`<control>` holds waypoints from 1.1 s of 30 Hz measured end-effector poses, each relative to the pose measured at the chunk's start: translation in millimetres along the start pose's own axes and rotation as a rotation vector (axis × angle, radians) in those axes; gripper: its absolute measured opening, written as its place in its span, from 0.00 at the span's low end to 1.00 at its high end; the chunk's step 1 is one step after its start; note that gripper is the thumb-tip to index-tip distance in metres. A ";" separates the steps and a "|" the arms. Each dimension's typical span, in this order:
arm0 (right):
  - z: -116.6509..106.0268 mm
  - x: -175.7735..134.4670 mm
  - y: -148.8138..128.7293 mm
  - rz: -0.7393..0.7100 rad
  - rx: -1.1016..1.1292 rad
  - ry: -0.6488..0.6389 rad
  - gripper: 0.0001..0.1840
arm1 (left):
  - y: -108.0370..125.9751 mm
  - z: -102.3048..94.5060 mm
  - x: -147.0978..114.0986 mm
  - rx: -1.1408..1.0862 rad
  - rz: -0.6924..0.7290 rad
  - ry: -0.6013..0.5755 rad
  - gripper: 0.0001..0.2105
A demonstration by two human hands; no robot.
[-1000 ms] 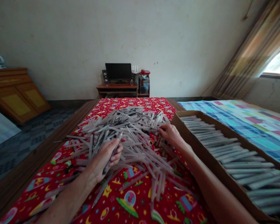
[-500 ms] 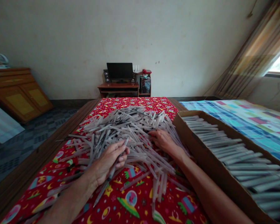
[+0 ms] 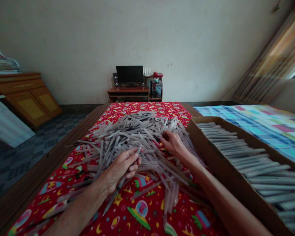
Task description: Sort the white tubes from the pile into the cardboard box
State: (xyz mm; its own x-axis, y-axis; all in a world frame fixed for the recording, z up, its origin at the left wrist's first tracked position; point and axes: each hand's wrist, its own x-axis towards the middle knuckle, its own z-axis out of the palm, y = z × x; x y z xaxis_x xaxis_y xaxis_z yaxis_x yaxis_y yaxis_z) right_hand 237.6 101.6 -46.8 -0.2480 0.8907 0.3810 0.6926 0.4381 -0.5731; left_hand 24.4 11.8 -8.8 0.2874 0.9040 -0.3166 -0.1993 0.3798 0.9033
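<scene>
My left hand [image 3: 121, 167] closes its fingers around 1 translucent pen [image 3: 124, 178], gripped mid-barrel, tip slanting down over the red tablecloth [image 3: 137, 216]. My right hand [image 3: 173, 144] rests curled on the pen pile [image 3: 137, 137], pinching at loose barrels. These look light, stiff and slick; I judge mid-barrel safest. Cardboard tray [image 3: 211, 147] sits right.
</scene>
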 end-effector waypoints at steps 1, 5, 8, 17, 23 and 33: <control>-1.3 2.4 -8.8 0.045 0.133 -0.034 0.15 | -0.4 0.1 -0.3 0.005 0.005 -0.008 0.13; 0.6 1.5 -44.7 0.200 0.823 -0.159 0.19 | -2.1 2.1 -3.3 0.050 -0.009 -0.048 0.13; 4.2 -4.9 -58.6 0.257 1.052 -0.185 0.17 | -3.9 4.2 -5.5 0.099 -0.028 -0.070 0.14; -5.2 -6.2 -58.9 0.179 0.863 -0.207 0.15 | -4.9 6.0 -4.0 0.135 0.017 -0.049 0.15; -2.0 -8.3 -54.9 0.111 0.838 -0.337 0.14 | -1.8 7.1 -5.7 0.144 0.016 -0.055 0.16; -15.6 -19.0 -60.3 -0.154 0.295 -0.433 0.13 | -17.9 3.4 1.8 0.313 0.033 -0.040 0.08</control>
State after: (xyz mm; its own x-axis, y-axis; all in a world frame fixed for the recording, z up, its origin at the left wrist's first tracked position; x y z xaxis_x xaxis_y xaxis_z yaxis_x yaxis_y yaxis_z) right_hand 211.1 56.4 -8.2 -0.6308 0.7552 0.1784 0.4227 0.5272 -0.7372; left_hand 31.6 6.0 -24.5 0.3236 0.9041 -0.2791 0.0871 0.2653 0.9602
